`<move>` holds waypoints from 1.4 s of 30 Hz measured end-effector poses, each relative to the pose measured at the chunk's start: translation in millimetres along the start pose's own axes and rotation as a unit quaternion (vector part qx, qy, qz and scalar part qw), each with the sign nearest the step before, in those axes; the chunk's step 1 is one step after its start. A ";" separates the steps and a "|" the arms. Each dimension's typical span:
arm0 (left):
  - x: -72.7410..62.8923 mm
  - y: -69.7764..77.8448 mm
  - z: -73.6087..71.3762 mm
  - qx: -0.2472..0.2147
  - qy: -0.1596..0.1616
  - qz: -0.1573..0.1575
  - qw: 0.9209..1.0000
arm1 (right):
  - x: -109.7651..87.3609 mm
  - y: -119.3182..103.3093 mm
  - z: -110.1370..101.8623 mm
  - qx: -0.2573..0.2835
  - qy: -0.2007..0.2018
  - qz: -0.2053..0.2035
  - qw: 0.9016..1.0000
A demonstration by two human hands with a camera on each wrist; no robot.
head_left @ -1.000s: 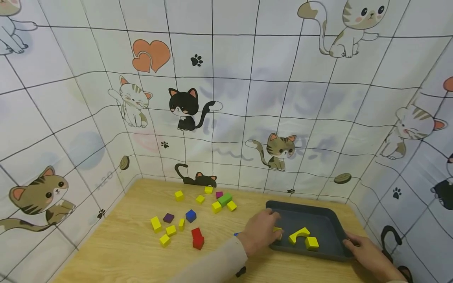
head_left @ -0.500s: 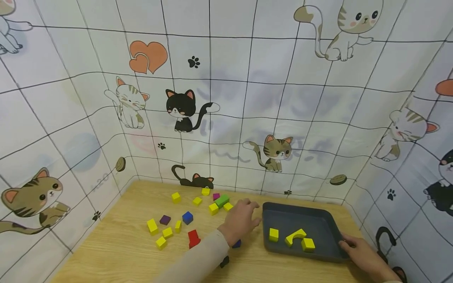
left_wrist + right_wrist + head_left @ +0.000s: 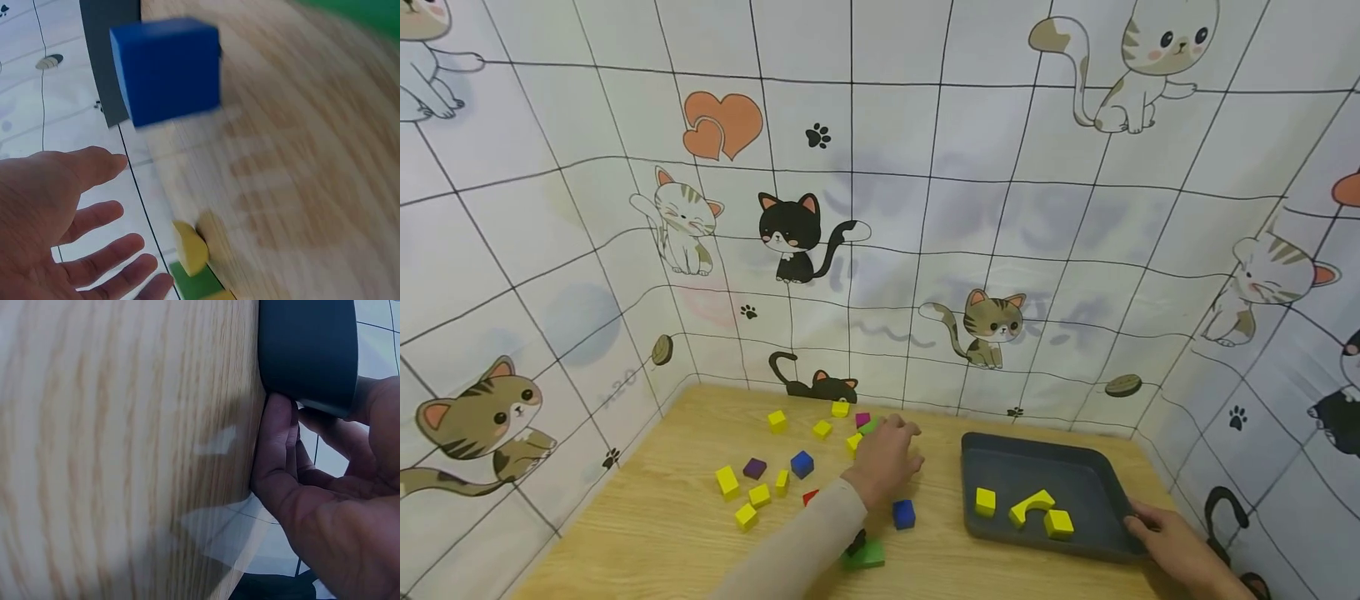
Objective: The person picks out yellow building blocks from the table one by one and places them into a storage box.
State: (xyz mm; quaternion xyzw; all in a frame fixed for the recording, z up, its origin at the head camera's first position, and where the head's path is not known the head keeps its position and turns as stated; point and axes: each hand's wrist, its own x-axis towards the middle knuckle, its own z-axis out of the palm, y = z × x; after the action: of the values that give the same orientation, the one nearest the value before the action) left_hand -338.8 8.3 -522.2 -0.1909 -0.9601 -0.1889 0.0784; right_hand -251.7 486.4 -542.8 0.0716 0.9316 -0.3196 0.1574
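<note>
My left hand [image 3: 883, 462] hovers over the back blocks with its fingers loosely spread and nothing in them. It covers part of a green block [image 3: 868, 427] and a yellow block [image 3: 854, 443] in the head view. In the left wrist view, a blue cube [image 3: 169, 72] shows close up, and a yellow block [image 3: 190, 249] lies beyond the fingertips. My right hand [image 3: 1180, 542] grips the right rim of a dark grey tray [image 3: 1045, 467], thumb on top and fingers underneath. Inside the tray lie a yellow cube [image 3: 985, 502], a yellow arch [image 3: 1032, 506] and another yellow cube [image 3: 1059, 524].
Several yellow blocks [image 3: 760, 495] are scattered on the left of the wooden table [image 3: 647, 517], with a purple block [image 3: 755, 468] and a blue cube [image 3: 802, 464] among them. A green block [image 3: 867, 554] and a red block [image 3: 810, 497] are partly behind the left sleeve. Cat-patterned cloth [image 3: 887, 208] encloses the table.
My left hand has let go of a yellow cube in the tray and moved left to the back group of blocks. The right hand still holds the tray's rim.
</note>
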 end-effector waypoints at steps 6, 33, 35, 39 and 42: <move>6.1 -16.6 -2.1 0.006 0.010 -0.001 1.000 | 9.5 13.0 -0.9 0.022 0.010 -0.007 1.000; 6.1 -25.4 -2.1 0.021 -0.014 0.027 0.999 | -12.3 3.4 3.6 0.020 0.016 -0.010 1.000; 5.7 -26.4 -1.6 0.020 -0.017 0.029 0.999 | -12.5 4.1 4.0 0.023 0.014 -0.006 1.000; 5.1 -30.3 -0.4 0.020 -0.023 0.026 0.999 | -10.0 5.1 5.8 0.028 0.019 -0.010 0.999; 3.6 -33.9 -1.4 0.024 -0.022 0.025 0.999 | -8.0 4.2 8.6 0.033 0.025 -0.011 0.999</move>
State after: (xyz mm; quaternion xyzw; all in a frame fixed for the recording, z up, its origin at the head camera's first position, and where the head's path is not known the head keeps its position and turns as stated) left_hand -355.4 -20.0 -531.4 -0.2170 -0.9608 -0.1593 0.0665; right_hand -241.1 484.1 -548.9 0.0741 0.9251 -0.3497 0.1282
